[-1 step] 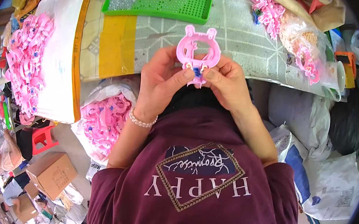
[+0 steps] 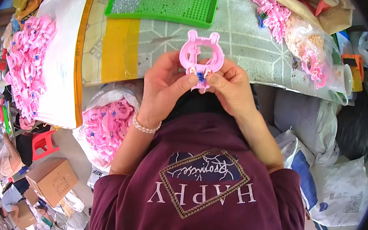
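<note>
Between my two hands is a pink plastic frame (image 2: 201,67), ring-shaped with two rounded ear-like bumps on top. A small blue part (image 2: 201,77) sits at its lower neck, with little pale pieces on either side. My left hand (image 2: 165,84) pinches the frame's lower left, its thumb beside the blue part. From the other side, my right hand (image 2: 235,88) grips the lower right with thumb and fingers. Both hands are at the table's near edge. The fingers behind the frame are partly hidden.
A green perforated tray (image 2: 171,20) holding small silvery pieces lies on the covered table (image 2: 164,45). Pink parts form a pile (image 2: 30,63) at left and fill a sack (image 2: 106,127) below. More pink parts (image 2: 273,16) and a clear bag (image 2: 306,36) lie at right.
The pink frame's top has tipped slightly, and it sits a little lower in the view. Both hands keep their grip on it.
</note>
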{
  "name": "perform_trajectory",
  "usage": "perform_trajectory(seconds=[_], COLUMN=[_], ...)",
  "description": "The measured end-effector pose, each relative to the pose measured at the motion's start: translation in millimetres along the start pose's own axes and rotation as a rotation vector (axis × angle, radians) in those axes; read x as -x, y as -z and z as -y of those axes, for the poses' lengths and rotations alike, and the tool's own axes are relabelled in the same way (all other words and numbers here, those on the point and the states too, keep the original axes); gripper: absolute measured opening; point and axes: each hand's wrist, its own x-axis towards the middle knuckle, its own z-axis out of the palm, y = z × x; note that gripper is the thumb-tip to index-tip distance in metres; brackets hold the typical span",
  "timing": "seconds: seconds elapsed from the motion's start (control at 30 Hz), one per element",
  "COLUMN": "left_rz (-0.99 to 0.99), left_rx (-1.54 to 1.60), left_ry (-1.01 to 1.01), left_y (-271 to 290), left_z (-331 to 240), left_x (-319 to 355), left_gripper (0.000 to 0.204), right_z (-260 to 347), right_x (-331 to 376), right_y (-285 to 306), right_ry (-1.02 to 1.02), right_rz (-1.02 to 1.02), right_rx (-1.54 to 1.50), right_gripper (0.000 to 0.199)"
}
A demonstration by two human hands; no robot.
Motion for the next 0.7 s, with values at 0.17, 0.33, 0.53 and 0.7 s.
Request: perform_trajectory(seconds=[0.17,0.33,0.53,0.7], left_rz=[-0.060,-0.081,-0.046,-0.071], left_rx=[-0.052,0.030,0.004,0.006], left_ry=[-0.095,-0.031,0.039,0.090], left_y=[3,5,11,12], left_z=[6,7,1,-2], left_x=[3,6,5,0], left_gripper=[0.041,0.043,0.032,0.028], right_z=[-8,-10,4,10], right_x=[-1,1,1,-5], right_y=[-4,-6,-14,-10], right_ry=[0.049,0.094,0.086,0.069], right_rz=[-0.137,-0.138,-0.147,-0.074], right_rx=[0.020,0.115,0.286,0.322], right_gripper=[0.030,0.027,0.023,0.021])
